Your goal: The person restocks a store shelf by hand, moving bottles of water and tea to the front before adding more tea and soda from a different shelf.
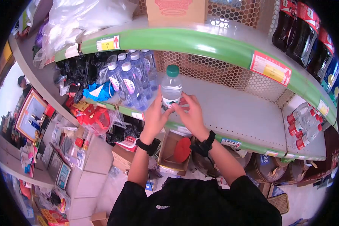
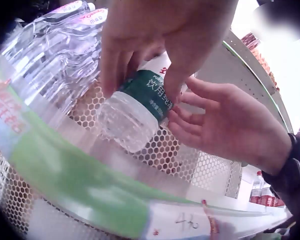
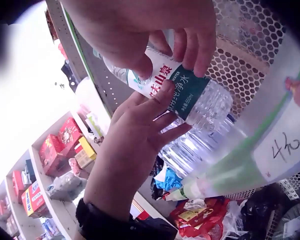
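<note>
A clear water bottle with a green cap and a green-and-white label stands upright between both hands at the front of the shelf. My left hand holds its left side, the thumb across the label. From the right, my right hand grips the label with thumb and fingers. In the left wrist view the bottle's ribbed base shows below the left fingers. The right wrist view shows both hands around the label. Clear bottles with white caps stand close to the left of the held bottle.
Black plastic bags lie at the shelf's left end. Red-labelled bottles stand at its right end. A green shelf edge curves overhead, with cola bottles above it. Below are an open cardboard box and round brown containers.
</note>
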`<state>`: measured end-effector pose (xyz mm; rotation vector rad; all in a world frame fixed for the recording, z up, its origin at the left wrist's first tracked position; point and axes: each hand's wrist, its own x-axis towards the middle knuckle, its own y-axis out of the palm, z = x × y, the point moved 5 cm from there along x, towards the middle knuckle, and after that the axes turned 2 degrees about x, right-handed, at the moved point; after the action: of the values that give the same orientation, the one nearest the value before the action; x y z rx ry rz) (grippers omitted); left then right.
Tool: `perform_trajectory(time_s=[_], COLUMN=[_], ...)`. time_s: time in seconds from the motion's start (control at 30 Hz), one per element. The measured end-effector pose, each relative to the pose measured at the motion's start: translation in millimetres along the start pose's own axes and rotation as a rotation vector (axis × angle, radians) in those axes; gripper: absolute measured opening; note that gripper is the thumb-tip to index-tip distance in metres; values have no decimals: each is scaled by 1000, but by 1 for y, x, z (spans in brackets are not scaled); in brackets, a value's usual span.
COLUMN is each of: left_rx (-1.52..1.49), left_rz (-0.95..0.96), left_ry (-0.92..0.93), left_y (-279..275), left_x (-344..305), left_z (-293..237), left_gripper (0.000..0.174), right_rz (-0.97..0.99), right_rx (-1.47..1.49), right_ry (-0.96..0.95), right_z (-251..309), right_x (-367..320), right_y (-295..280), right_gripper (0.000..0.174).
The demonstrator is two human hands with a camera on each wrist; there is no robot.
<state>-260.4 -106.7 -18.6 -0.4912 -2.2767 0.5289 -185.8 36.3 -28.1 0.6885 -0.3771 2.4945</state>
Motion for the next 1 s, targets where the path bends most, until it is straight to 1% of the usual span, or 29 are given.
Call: perform_trajectory(time_s=[0.07,0.17,0.27,0.37,0.4,0.5,0.57,0.67,0.8,0.83,0.87,0.9,0.93,0.97,1.0], left_rx=[-67,-184,-241,-290,-231,-44,98,126,46,82,52,11,-10,33,0], left_rz=[81,81,58,23,-46,-245,-359,-487,-473,-481,-499,-507,-532,-540,-531], left_ry=[-77,-88,0,-44,-28,14,19,-18,-63,-40,-37,-26,-57,-30,-112], left_y=[1,8,13,10,11,14,12,15,4,0,-2,-1,-1,-4,-4], left_x=[2,-1,-6,-11,-13,-30,-42,-47,-48,-48,-48,-47,-48,-50,-52], left_z=[15,30,41,33,33,33,27,43,57,59,65,71,77,76,78], left_gripper=[83,84,93,81,79,74,71,70,69,67,66,65,62,62,62], right_rz=[-16,-23,-44,-5,16,100,108,100,102,103,89,89,79,33,-13], right_rx=[-56,-76,-101,-66,-40,-51,-29,-75,-85,-135,-193,-215,-239,-227,-219], right_ry=[32,64,35,37,39,154,154,116,80,84,90,117,148,74,-2], right_z=[-10,-22,-16,-23,-22,-21,-20,-27,-32,-35,-38,-30,-22,-27,-33], right_x=[2,-4,-4,-4,-1,2,2,0,5,6,6,7,6,5,4], right_y=[8,14,16,20,21,20,27,42,64,69,74,76,78,84,87], right_gripper=[57,57,56,55,55,55,54,52,50,51,51,52,52,52,52])
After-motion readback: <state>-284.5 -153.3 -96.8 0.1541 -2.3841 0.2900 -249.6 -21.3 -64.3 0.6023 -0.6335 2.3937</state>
